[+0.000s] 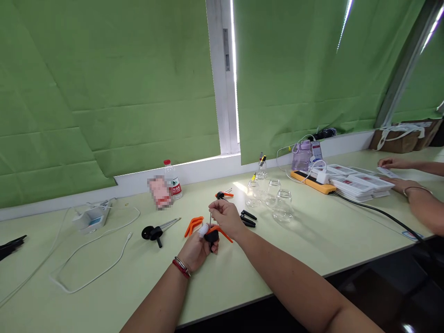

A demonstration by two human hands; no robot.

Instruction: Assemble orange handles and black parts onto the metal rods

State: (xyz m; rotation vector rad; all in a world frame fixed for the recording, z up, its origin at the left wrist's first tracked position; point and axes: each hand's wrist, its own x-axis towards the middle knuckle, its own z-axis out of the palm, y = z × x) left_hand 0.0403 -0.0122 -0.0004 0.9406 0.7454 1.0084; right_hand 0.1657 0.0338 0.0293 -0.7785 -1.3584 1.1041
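Observation:
My left hand (pixel 196 249) is wrapped round a black round part (pixel 211 237) with an orange angled piece (pixel 224 233) on it. From above, my right hand (pixel 225 217) pinches a thin metal rod (pixel 210 218) that stands upright over the black part. A white thing shows at my left thumb. Another orange piece (pixel 193 225) lies just left of my hands, and black parts with metal rods (pixel 157 232) lie farther left. Black clamp-like pieces (pixel 248 219) rest to the right, and a black and orange part (pixel 224 194) lies behind my hands.
Clear glass jars (pixel 283 207) stand right of centre. A capped bottle (pixel 175 182) is at the back. White cables and a power strip (pixel 93 217) lie left. An orange power strip (pixel 312 181), paper stacks (pixel 360 182) and another person's hands (pixel 405 185) are at the right.

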